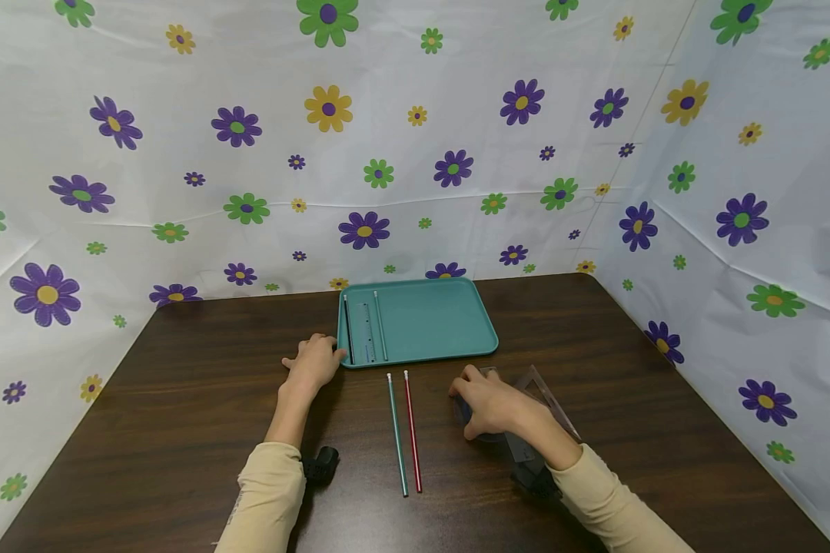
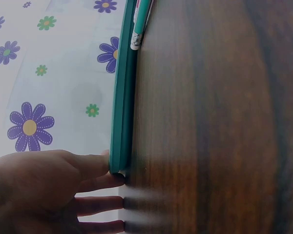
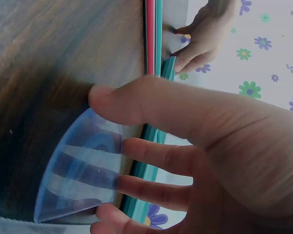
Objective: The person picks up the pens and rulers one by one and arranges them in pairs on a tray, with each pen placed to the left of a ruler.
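My left hand [image 1: 314, 361] is at the near left corner of a teal tray [image 1: 436, 322]. In the left wrist view its thumb [image 2: 95, 165] touches the tray's end, with the other fingers straight beside and below it. My right hand [image 1: 491, 403] holds a translucent bluish protractor [image 3: 80, 168] by its edges, low over the table. Its thumb [image 3: 117, 105] is at one corner and the fingertips along the straight side. Between the hands, a teal pencil [image 1: 397, 434] and a red pencil [image 1: 413, 430] lie side by side on the table.
Inside the tray's left part lie a dark pencil [image 1: 349, 330], a clear ruler [image 1: 368, 332] and a light teal pencil [image 1: 381, 326]. A clear set square [image 1: 556, 403] lies partly under the right forearm. Flowered sheeting [image 1: 387, 138] borders the brown table [image 1: 214, 399].
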`<state>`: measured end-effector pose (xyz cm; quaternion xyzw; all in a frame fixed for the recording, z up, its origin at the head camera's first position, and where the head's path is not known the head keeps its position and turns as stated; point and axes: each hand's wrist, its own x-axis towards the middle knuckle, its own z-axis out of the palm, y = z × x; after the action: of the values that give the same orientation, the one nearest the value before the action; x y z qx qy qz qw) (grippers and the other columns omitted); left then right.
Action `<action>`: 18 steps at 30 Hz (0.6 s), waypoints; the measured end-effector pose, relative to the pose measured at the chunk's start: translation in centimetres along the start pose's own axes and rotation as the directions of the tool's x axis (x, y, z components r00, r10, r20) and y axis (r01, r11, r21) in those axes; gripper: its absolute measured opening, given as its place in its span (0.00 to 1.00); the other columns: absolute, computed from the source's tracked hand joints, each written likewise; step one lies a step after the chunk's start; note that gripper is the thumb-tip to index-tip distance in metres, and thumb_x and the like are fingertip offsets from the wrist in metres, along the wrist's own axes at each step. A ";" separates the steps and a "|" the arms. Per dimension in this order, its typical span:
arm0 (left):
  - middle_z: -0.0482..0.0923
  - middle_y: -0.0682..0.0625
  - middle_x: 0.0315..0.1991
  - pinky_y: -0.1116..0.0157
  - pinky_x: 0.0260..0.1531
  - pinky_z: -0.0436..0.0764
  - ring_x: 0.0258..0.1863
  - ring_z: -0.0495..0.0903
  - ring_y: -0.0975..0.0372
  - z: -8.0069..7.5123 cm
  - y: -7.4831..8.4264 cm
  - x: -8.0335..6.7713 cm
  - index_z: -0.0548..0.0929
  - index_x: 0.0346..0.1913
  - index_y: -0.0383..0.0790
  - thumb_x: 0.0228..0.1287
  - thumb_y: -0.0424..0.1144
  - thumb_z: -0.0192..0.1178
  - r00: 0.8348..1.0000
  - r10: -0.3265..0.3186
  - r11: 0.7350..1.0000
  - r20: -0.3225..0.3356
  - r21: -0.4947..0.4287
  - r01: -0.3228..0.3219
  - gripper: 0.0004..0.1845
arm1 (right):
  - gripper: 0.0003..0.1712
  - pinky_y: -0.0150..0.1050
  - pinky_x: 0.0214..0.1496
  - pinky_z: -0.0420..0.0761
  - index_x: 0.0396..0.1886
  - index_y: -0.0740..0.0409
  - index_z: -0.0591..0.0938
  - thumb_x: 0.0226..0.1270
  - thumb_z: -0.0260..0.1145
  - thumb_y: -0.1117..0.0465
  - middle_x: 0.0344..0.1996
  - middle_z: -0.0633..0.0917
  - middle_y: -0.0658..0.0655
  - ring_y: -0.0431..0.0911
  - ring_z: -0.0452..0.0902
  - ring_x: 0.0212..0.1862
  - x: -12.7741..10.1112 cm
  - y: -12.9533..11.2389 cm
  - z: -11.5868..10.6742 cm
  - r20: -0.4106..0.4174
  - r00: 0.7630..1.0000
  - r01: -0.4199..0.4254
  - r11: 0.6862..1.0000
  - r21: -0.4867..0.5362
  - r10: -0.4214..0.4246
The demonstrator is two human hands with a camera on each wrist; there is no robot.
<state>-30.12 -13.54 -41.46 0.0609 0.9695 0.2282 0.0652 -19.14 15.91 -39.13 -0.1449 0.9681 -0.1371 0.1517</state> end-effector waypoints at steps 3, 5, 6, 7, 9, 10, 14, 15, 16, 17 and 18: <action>0.61 0.31 0.72 0.20 0.60 0.47 0.71 0.55 0.32 -0.1 0.0 -0.1 0.70 0.70 0.30 0.77 0.45 0.51 1.000 -0.001 1.000 0.000 0.000 0.001 0.27 | 0.29 0.47 0.41 0.76 0.53 0.51 0.78 0.52 0.79 0.59 0.52 0.70 0.55 0.61 0.68 0.56 0.1 0.1 0.2 0.006 1.000 0.001 1.000 0.026 -0.001; 0.61 0.31 0.72 0.21 0.60 0.47 0.72 0.55 0.32 -0.1 0.0 -0.1 0.69 0.70 0.30 0.77 0.45 0.51 1.000 -0.001 1.000 0.003 0.000 0.001 0.27 | 0.28 0.46 0.39 0.74 0.52 0.50 0.77 0.52 0.79 0.58 0.51 0.69 0.54 0.59 0.67 0.53 0.2 0.1 0.3 0.008 1.000 0.003 0.999 0.040 -0.004; 0.61 0.31 0.72 0.21 0.60 0.47 0.72 0.55 0.32 -0.1 0.0 -0.1 0.69 0.70 0.30 0.77 0.45 0.50 1.000 -0.001 1.000 0.003 0.000 0.001 0.27 | 0.28 0.46 0.38 0.73 0.51 0.50 0.76 0.52 0.79 0.58 0.51 0.69 0.55 0.59 0.66 0.52 0.3 0.2 0.4 0.010 1.000 0.005 0.999 0.048 -0.006; 0.61 0.31 0.72 0.21 0.60 0.47 0.72 0.55 0.32 -0.1 -0.1 -0.1 0.69 0.70 0.30 0.77 0.45 0.50 1.000 -0.001 1.000 0.004 -0.001 0.001 0.27 | 0.28 0.46 0.38 0.73 0.51 0.51 0.76 0.52 0.79 0.58 0.51 0.68 0.55 0.58 0.66 0.51 0.3 0.3 0.4 0.011 1.000 0.009 0.998 0.057 -0.009; 0.61 0.31 0.72 0.21 0.61 0.47 0.72 0.55 0.32 -0.1 -0.1 -0.2 0.69 0.70 0.30 0.78 0.45 0.50 1.000 -0.002 1.000 0.007 -0.003 0.002 0.27 | 0.28 0.45 0.37 0.72 0.50 0.51 0.75 0.52 0.79 0.58 0.50 0.67 0.55 0.58 0.65 0.50 0.4 0.4 0.5 0.014 1.000 0.018 0.997 0.069 -0.019; 0.61 0.31 0.72 0.21 0.60 0.47 0.71 0.55 0.32 0.0 -0.1 -0.2 0.69 0.70 0.30 0.78 0.45 0.50 1.000 -0.001 1.000 0.008 -0.004 0.001 0.27 | 0.28 0.45 0.38 0.72 0.50 0.51 0.75 0.52 0.79 0.58 0.50 0.67 0.55 0.57 0.64 0.49 0.5 0.5 0.5 0.014 1.000 0.024 0.997 0.072 -0.025; 0.61 0.31 0.72 0.21 0.61 0.47 0.72 0.55 0.32 0.0 -0.1 -0.2 0.69 0.70 0.30 0.77 0.45 0.51 1.000 0.000 1.000 0.008 -0.007 0.001 0.27 | 0.28 0.44 0.40 0.72 0.51 0.52 0.74 0.52 0.78 0.58 0.49 0.66 0.54 0.56 0.63 0.49 0.6 0.9 0.6 0.007 0.999 0.049 0.996 0.081 -0.049; 0.61 0.31 0.72 0.21 0.61 0.47 0.72 0.55 0.32 0.0 -0.1 -0.2 0.69 0.70 0.30 0.77 0.45 0.51 1.000 0.000 1.000 0.006 -0.007 0.000 0.27 | 0.29 0.44 0.41 0.72 0.51 0.51 0.74 0.52 0.78 0.58 0.50 0.65 0.54 0.55 0.63 0.49 0.6 1.0 0.6 0.002 0.999 0.052 0.995 0.082 -0.052; 0.61 0.31 0.72 0.21 0.61 0.47 0.72 0.55 0.32 -0.1 -0.1 -0.2 0.69 0.70 0.30 0.77 0.45 0.51 1.000 0.001 1.000 0.004 -0.007 -0.001 0.27 | 0.29 0.44 0.41 0.72 0.51 0.52 0.74 0.52 0.78 0.58 0.50 0.65 0.54 0.55 0.63 0.49 0.6 1.0 0.6 -0.004 0.998 0.056 0.995 0.086 -0.056; 0.61 0.31 0.72 0.21 0.61 0.47 0.72 0.55 0.32 -0.1 0.0 -0.2 0.69 0.70 0.31 0.77 0.45 0.51 1.000 0.001 1.000 0.003 -0.008 -0.001 0.27 | 0.29 0.44 0.41 0.72 0.51 0.52 0.74 0.52 0.78 0.58 0.50 0.65 0.54 0.55 0.63 0.49 0.6 1.0 0.5 -0.008 0.998 0.059 0.994 0.089 -0.058; 0.61 0.31 0.72 0.21 0.61 0.47 0.72 0.55 0.32 -0.1 0.0 -0.2 0.69 0.70 0.31 0.77 0.45 0.51 1.000 0.002 1.000 0.002 -0.009 -0.002 0.27 | 0.29 0.44 0.41 0.73 0.51 0.52 0.74 0.52 0.78 0.58 0.50 0.65 0.54 0.55 0.63 0.49 0.7 1.0 0.5 -0.014 0.998 0.061 0.994 0.092 -0.060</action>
<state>-29.97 -13.65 -41.35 0.0616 0.9684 0.2323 0.0661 -19.80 16.50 -40.07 -0.1660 0.9567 -0.1872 0.1488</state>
